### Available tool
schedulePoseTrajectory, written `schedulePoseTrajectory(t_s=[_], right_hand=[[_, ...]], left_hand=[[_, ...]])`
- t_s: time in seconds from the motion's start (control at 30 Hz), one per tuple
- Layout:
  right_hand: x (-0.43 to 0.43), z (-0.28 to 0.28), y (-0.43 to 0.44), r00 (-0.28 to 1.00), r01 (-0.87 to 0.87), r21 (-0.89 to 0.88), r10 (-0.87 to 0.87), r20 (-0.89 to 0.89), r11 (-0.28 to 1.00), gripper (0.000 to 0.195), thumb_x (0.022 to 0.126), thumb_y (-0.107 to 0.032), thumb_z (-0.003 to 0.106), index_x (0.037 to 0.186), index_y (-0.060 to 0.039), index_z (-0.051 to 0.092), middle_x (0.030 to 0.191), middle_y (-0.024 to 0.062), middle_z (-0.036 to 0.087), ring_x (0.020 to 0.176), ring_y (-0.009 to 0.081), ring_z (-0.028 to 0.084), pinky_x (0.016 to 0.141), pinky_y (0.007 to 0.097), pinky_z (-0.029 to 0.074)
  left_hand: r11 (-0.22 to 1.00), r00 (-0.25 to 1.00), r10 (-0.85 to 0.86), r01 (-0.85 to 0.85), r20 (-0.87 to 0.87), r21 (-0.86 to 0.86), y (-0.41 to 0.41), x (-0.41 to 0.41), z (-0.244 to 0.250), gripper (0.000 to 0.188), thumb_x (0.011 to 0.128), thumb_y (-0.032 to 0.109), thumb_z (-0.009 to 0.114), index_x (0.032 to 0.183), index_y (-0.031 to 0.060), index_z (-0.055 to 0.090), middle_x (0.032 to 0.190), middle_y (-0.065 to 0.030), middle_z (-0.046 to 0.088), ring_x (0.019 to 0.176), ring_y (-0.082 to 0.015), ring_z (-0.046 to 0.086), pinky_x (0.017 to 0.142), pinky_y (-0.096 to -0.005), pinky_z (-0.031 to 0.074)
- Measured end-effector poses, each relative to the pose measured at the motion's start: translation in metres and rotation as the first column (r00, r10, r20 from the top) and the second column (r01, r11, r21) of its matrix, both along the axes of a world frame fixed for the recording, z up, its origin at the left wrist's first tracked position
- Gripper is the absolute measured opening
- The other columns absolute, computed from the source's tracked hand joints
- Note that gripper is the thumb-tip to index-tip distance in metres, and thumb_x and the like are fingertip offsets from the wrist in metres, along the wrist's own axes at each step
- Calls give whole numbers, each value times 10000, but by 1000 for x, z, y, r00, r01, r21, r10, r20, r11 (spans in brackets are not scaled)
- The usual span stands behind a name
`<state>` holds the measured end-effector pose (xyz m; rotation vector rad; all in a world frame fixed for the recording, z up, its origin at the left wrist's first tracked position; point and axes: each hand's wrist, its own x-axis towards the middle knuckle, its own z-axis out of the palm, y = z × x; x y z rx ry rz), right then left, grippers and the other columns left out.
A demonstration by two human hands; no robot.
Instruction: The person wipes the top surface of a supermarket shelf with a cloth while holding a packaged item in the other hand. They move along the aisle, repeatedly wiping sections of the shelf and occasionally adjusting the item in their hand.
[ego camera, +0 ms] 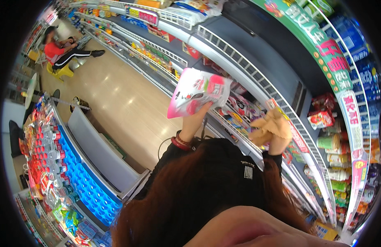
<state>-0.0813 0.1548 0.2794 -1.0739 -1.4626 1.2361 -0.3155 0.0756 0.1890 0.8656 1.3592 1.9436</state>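
Note:
My left hand [197, 119] grips the lower edge of a white and pink plastic pouch [198, 92], which is held up tilted beside the shelves. The pouch bears writing and pictures of pink fruit. In my right hand [278, 140] is a crumpled tan cloth [269, 128], held against the white wire rail of a shelf [297, 136]; the cloth hides most of the fingers. Behind and below the pouch, several colourful packets [240, 105] stand on a lower shelf.
Cups [332, 142] and red packets [323, 112] stand on the shelf at right. On the left are a blue plastic tray [91, 188], bottles [53, 151] and a long grey bin [101, 148]. A person in red [56, 51] sits on a yellow stool [62, 71] at the aisle's far end.

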Motion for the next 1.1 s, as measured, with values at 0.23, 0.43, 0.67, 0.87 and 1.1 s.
schedulePoseTrajectory(t_s=[0.23,0.43,0.67,0.87,1.1], right_hand=[[16,-12,8,966,124,453,-211,147,883,337,766,-141,503,1034,55,561,1001,118,575,939,214,545,835,305,402],[-5,13,-3,996,90,343,-75,-56,935,287,808,-117,447,1058,14,501,925,65,545,825,139,536,758,259,434],[-4,10,3,994,81,384,-47,-96,920,306,856,-215,473,1082,-9,468,980,71,538,923,161,522,833,283,401],[5,17,27,937,197,292,-93,-336,936,325,870,-235,449,1106,-12,454,1036,72,525,943,162,521,827,286,414],[29,23,5,924,351,288,-278,-263,891,677,835,-523,425,1259,-8,306,1216,132,411,1094,240,460,912,358,395]], left_hand=[[959,981,183,-192,-58,-209,-43,-48,-36,311,740,20,628,1033,-25,533,994,-84,581,922,-166,550,786,-287,435],[930,917,358,-335,178,-149,-59,-55,-56,367,713,12,642,1055,-22,514,1014,-85,568,944,-180,536,812,-300,426],[890,720,452,-406,527,-209,-76,-68,-91,316,766,79,623,1065,55,524,995,-50,577,860,-164,577,735,-302,480],[839,573,509,-497,643,-221,-106,-75,-96,383,791,46,574,1160,54,469,1066,-56,562,976,-194,545,817,-367,465],[840,546,436,-532,716,-106,-123,-80,-91,326,789,51,591,1103,38,505,1052,-63,567,932,-177,562,751,-308,477]])
